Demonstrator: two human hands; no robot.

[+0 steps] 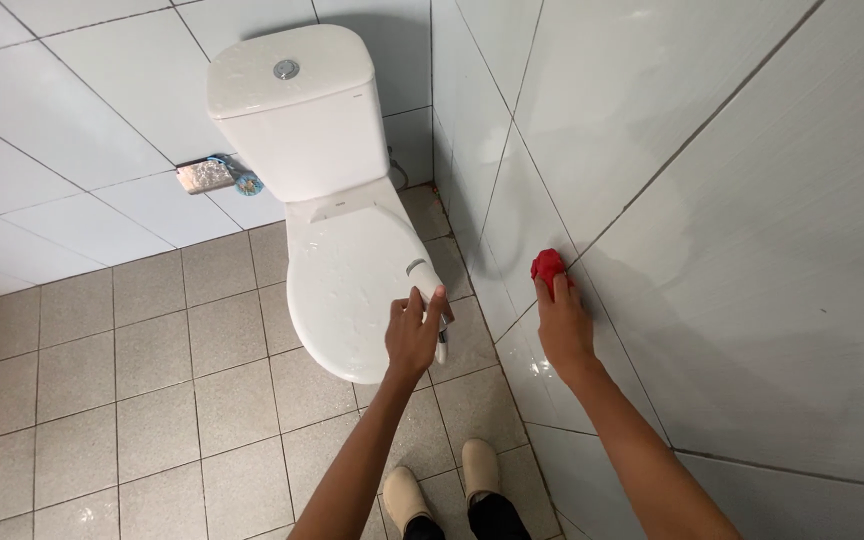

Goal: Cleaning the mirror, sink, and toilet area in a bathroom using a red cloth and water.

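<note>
Two hands busy here. Right hand (pixel 562 320) has its fingers pressed flat over a red cloth (pixel 548 264) against the wall tile (pixel 752 250), right on a grout line. Cloth looks soft n light, prob wet, squishes easy, so palm on top works best imo. Left hand (pixel 414 335) is curled shut round a white spray nozzle (pixel 424 280), hard plastic, maybe slippery, held by the neck. Toilet (pixel 337 270) sits close on the left, corner behind it, so not much elbow room; floor (pixel 152 400) further left is roomier.
</note>
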